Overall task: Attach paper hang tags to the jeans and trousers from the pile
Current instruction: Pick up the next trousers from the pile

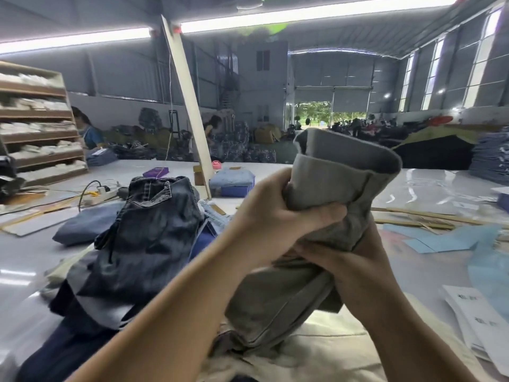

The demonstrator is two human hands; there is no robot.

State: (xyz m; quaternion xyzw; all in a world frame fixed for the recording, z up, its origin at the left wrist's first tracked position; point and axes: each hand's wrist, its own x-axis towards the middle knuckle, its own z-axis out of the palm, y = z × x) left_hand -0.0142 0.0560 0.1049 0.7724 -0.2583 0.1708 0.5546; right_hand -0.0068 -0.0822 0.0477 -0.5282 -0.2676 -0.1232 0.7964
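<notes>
Grey trousers (341,172) are lifted in front of me, their bunched cloth standing upright above my fists. My left hand (278,208) grips the bundle from the left side. My right hand (338,257) clutches it lower down, just under the left thumb. The rest of the grey trousers (278,307) trails down onto a cream garment (325,351) at the near edge. To the left lies the pile, topped by dark washed jeans (154,230). White paper hang tags (479,318) lie in a stack at the right edge.
The white table (33,252) carries a folded blue stack (232,180), a power strip (100,194), a slanted wooden post (190,106), wooden strips (424,216) and blue paper sheets (451,238). Shelves (35,125) stand at far left. Two people work beyond the table.
</notes>
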